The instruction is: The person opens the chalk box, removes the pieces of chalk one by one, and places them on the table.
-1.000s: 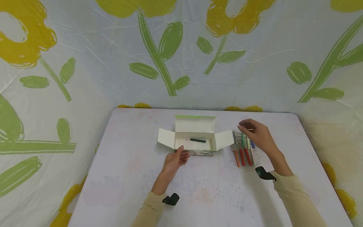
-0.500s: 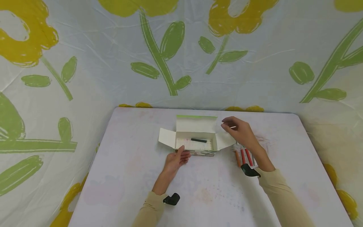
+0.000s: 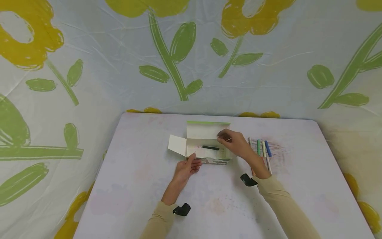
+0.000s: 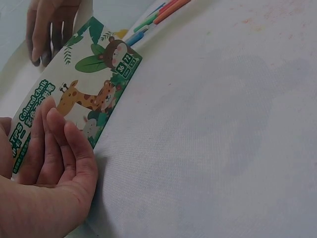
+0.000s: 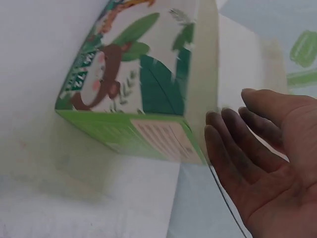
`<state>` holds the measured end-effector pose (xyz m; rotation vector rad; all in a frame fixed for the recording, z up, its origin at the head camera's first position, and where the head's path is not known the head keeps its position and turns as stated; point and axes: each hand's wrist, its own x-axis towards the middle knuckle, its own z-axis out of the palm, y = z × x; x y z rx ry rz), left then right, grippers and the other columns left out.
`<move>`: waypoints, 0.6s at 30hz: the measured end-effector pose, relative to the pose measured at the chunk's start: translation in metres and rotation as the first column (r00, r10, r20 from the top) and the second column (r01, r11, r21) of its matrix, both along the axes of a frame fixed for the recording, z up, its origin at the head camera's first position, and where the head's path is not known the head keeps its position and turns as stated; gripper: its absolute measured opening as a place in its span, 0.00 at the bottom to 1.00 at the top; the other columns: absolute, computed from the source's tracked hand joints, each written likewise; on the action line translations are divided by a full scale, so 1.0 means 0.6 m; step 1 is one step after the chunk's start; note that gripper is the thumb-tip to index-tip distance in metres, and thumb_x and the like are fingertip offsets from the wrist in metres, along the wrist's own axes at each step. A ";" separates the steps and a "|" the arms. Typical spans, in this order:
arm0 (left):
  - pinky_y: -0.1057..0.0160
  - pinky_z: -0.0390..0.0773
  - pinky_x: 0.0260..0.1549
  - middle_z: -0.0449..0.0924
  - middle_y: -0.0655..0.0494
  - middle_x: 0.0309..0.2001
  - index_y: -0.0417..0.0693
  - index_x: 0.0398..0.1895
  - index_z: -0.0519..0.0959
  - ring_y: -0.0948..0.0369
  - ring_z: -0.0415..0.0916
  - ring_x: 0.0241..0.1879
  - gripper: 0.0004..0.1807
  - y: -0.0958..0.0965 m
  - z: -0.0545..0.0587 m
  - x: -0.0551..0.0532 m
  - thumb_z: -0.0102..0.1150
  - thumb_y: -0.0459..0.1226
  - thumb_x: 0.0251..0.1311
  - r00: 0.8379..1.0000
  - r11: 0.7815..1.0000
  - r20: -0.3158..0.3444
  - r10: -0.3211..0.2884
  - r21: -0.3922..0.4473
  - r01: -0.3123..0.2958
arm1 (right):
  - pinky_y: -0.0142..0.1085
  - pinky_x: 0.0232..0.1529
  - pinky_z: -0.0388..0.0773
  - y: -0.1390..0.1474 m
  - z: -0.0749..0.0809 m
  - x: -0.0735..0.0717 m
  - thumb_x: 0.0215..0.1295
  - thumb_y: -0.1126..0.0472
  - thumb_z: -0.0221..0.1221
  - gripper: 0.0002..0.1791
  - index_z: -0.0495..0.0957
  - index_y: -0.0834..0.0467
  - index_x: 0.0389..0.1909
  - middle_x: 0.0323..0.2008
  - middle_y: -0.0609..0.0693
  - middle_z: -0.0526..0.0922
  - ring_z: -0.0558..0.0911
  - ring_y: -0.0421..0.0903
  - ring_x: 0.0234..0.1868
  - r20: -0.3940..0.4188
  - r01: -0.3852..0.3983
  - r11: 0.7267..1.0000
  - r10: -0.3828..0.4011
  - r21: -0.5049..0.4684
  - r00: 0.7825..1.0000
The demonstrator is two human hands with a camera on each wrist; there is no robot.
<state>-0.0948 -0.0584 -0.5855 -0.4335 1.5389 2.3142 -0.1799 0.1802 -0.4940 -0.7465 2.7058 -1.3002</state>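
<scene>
An open cardboard box (image 3: 215, 162), printed with jungle animals and the words "Colored chalk", stands on the table with its lid and side flaps raised. A black chalk stick (image 3: 210, 147) lies inside. My left hand (image 3: 182, 172) holds the front wall, thumb over the rim and fingers along the outside, beside the printed giraffe in the left wrist view. Above the right end of the box is my right hand (image 3: 235, 144), its fingers (image 5: 237, 144) loosely bent and chalk-dusted. Nothing shows between its thumb and fingertips. It partly covers the right flap.
Right of the box lie several chalk sticks: a green one (image 3: 258, 146), a pale yellow one (image 3: 264, 149), a blue one (image 3: 268, 148) and a whitish one (image 3: 250, 142). My right forearm covers others. The table (image 3: 143, 199) bears coloured smudges, with flowered cloth (image 3: 119, 59) behind.
My right hand has moved left from above the chalk sticks to the right end of the box. My left hand stays at the front wall; the black chalk has not moved.
</scene>
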 end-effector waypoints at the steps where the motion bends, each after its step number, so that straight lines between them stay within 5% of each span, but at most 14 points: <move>1: 0.68 0.82 0.40 0.87 0.49 0.39 0.24 0.49 0.81 0.61 0.82 0.37 0.32 0.000 0.000 0.000 0.59 0.52 0.74 1.000 1.000 0.001 0.002 0.002 -0.002 | 0.48 0.46 0.84 -0.004 -0.004 -0.001 0.71 0.66 0.64 0.10 0.81 0.68 0.49 0.41 0.59 0.86 0.86 0.56 0.43 0.004 -0.010 1.000 0.010 0.004 1.000; 10: 0.68 0.82 0.40 0.88 0.50 0.38 0.27 0.47 0.82 0.61 0.82 0.37 0.31 0.000 0.001 -0.002 0.59 0.53 0.73 1.000 1.000 -0.003 0.002 0.001 -0.002 | 0.48 0.43 0.83 -0.033 -0.029 0.000 0.69 0.67 0.65 0.08 0.83 0.68 0.45 0.38 0.56 0.88 0.86 0.51 0.39 -0.014 -0.054 0.988 0.057 0.141 0.998; 18: 0.68 0.82 0.39 0.88 0.49 0.39 0.26 0.48 0.82 0.61 0.82 0.37 0.32 0.000 0.000 0.000 0.60 0.53 0.72 1.000 1.000 0.012 0.006 -0.004 -0.005 | 0.42 0.29 0.69 -0.054 -0.038 0.009 0.65 0.74 0.63 0.06 0.76 0.62 0.33 0.25 0.51 0.77 0.71 0.46 0.26 -0.023 -0.092 0.908 0.111 0.409 0.994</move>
